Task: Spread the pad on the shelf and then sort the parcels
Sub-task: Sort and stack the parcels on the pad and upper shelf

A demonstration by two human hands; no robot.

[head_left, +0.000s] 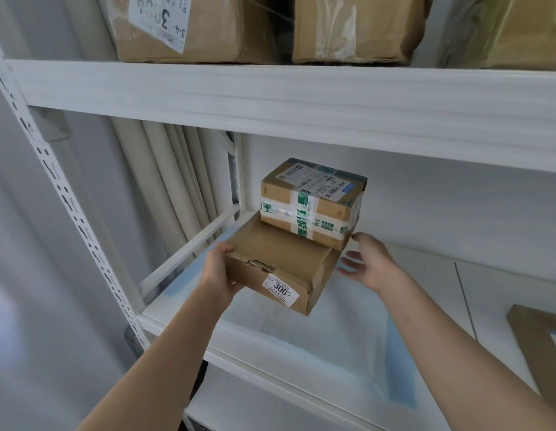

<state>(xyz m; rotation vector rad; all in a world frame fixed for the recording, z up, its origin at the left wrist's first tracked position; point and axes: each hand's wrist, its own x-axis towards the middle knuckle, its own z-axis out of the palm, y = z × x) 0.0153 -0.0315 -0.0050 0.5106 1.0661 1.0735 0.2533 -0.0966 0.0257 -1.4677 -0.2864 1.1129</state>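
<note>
On the white shelf (270,356), seen from the head camera, a white pad with blue edges (342,334) is spread flat. Above it a flat brown parcel (280,262) is gripped at its left end by the left hand (216,272), thumb on top and fingers curled beneath, the forearm reaching up from lower left. A smaller taped parcel (311,203) is stacked on it. The right hand (368,261) is held released, fingers relaxed, just beside the stack's right side; contact cannot be told. Another parcel (541,337) lies at the far right.
</note>
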